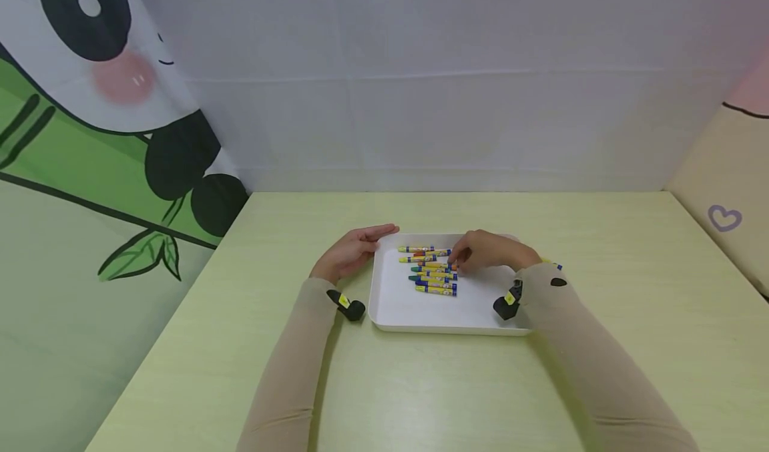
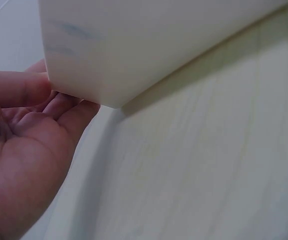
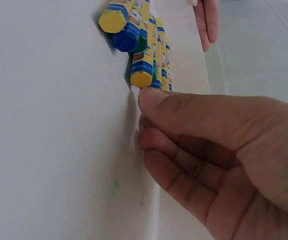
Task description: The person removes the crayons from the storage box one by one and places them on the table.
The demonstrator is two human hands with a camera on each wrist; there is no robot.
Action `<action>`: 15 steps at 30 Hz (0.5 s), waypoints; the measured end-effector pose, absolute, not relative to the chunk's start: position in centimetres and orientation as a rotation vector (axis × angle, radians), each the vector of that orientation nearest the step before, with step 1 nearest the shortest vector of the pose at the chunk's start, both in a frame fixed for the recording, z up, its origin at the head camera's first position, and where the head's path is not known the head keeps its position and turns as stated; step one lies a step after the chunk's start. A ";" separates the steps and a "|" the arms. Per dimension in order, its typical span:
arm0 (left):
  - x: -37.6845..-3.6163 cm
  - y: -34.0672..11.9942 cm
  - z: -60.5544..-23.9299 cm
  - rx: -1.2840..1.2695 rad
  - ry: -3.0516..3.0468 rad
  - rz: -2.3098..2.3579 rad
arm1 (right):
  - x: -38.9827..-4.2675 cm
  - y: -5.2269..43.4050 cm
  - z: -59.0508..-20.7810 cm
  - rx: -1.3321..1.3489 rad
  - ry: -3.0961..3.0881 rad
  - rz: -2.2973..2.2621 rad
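Several crayons in yellow-and-blue wrappers lie roughly side by side in a white tray (image 1: 399, 313). A yellow crayon (image 1: 436, 291) is nearest the front, with blue and green ones behind it. My right hand (image 1: 483, 249) bends over their right ends. Its thumb and forefinger pinch at the end of a red-tipped crayon (image 1: 437, 253) near the back of the row; the thumb (image 3: 168, 107) hides the contact. At the tray's far left corner rests my left hand (image 1: 353, 252), fingers extended along the outside, thumb against the wall. The tray's outer wall (image 2: 104, 55) shows in the left wrist view.
The tray stands on a pale wooden table (image 1: 420, 392). A light cloth (image 1: 444, 125) hangs behind the table, and a printed cartoon panel (image 1: 108, 158) is at the left. Green and orange marks (image 3: 116, 187) stain the tray floor.
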State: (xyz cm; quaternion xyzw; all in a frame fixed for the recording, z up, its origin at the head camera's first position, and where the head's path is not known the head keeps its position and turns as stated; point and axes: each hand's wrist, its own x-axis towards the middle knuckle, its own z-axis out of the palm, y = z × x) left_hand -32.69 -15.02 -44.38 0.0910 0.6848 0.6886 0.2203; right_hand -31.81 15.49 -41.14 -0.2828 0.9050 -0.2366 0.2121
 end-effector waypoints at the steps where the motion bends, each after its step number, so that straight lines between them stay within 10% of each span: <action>1: -32.6 -15.1 -44.4 0.250 1.893 1.904 | -31.7 15.4 -41.2 -0.788 2.515 -0.659; 15: -32.1 -15.5 -44.4 0.272 1.866 1.902 | -30.8 14.3 -41.5 -0.780 2.564 -0.669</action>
